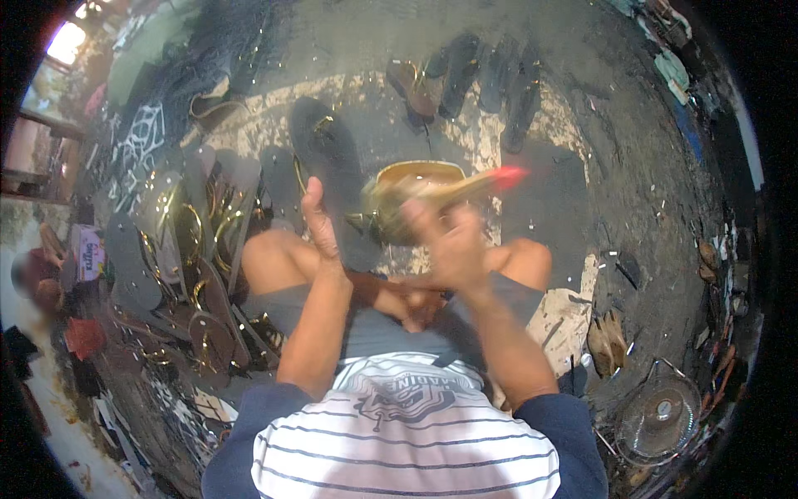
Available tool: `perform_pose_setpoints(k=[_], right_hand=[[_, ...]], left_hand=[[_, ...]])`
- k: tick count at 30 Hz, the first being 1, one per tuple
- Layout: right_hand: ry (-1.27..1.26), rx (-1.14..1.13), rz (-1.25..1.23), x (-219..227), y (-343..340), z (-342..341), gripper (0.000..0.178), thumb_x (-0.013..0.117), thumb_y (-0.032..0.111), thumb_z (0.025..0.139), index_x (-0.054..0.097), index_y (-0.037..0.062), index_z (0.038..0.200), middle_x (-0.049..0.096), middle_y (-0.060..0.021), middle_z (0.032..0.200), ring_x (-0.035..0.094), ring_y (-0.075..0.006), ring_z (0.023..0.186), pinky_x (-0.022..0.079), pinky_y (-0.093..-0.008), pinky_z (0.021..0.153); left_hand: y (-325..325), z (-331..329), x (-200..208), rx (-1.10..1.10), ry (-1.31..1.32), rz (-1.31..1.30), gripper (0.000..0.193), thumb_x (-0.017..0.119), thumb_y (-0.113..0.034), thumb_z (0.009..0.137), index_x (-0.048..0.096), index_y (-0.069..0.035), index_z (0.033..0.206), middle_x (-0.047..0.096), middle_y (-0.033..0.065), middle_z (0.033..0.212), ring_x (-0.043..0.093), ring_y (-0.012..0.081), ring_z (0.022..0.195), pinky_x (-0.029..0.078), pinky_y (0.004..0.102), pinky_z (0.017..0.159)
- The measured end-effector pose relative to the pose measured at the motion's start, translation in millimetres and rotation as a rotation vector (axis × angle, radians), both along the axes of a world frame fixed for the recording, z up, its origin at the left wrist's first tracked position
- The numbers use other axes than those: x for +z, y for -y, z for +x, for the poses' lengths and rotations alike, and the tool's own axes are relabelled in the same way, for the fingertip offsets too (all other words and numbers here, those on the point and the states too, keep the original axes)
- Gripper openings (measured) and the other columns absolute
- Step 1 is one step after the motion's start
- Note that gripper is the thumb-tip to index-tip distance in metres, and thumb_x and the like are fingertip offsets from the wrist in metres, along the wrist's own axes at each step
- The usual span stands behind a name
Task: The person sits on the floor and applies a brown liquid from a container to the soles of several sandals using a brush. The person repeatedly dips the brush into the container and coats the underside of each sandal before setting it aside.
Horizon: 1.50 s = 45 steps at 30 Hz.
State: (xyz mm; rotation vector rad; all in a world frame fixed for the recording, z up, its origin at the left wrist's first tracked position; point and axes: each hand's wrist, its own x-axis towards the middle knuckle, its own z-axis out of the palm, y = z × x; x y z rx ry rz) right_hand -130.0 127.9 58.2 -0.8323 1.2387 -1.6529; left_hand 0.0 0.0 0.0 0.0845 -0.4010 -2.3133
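Observation:
My left hand (325,229) is in front of my left knee, its thumb pointing up along the edge of a large dark sandal (326,145) with a gold trim. The hand appears closed on that sandal; its other fingers are hidden. My right hand (453,245), smeared by motion, is closed on a brush (478,185) with a light wooden handle and red tip. Behind the brush stands an open container (420,166) with a yellowish rim, partly covered by the hand. The brush's other end is too blurred to make out.
Many sandals (199,224) with gold straps are heaped at my left. Several dark soles (459,76) lie at the far side. A worn board (572,125) lies under the work. A round wire-guarded fan (661,416) stands at the lower right, near a brown brush-like object (608,345).

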Motion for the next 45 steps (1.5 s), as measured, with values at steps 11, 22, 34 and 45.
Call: perform_pose_setpoints(k=[11,22,34,45], right_hand=[[-0.632,-0.113,-0.236,-21,-1,35,0.033,0.081,0.011,0.084,0.069,0.0046,0.114,0.071,-0.0116,0.111,0.068,-0.0271,0.102,0.05,-0.041,0.094],[-0.863,0.033,-0.525,-17,36,3,0.034,0.076,0.013,0.077,0.07,0.0093,0.11,0.065,-0.0104,0.095,0.061,-0.0308,0.092,0.046,-0.0426,0.079],[-0.585,0.014,-0.072,-2,-47,-19,0.027,0.077,0.011,0.088,0.07,0.0051,0.114,0.069,-0.0107,0.113,0.065,-0.0241,0.106,0.049,-0.0398,0.095],[-0.508,-0.475,0.262,5,-85,-66,0.031,0.072,0.011,0.095,0.062,-0.0008,0.121,0.065,-0.0042,0.114,0.06,-0.0137,0.106,0.047,-0.0294,0.095]], left_hand=[[17,-2,16,-0.003,0.098,0.19,0.073,0.055,-0.067,0.094,0.061,0.001,0.122,0.071,0.0168,0.101,0.072,0.029,0.078,0.063,0.0431,0.067],[-11,-17,37,-0.533,-0.467,0.342,0.106,0.045,-0.08,0.09,0.039,0.013,0.14,0.049,0.03,0.139,0.055,0.0315,0.127,0.044,0.0448,0.112],[-8,-84,15,-0.47,0.373,0.239,0.072,0.047,-0.068,0.097,0.06,-0.008,0.134,0.069,0.0166,0.115,0.069,0.0335,0.103,0.054,0.0542,0.098],[122,-147,-43,0.058,1.007,-0.552,0.051,0.056,-0.047,0.101,0.058,-0.008,0.135,0.069,0.0084,0.113,0.064,0.0125,0.09,0.053,0.0287,0.072]])
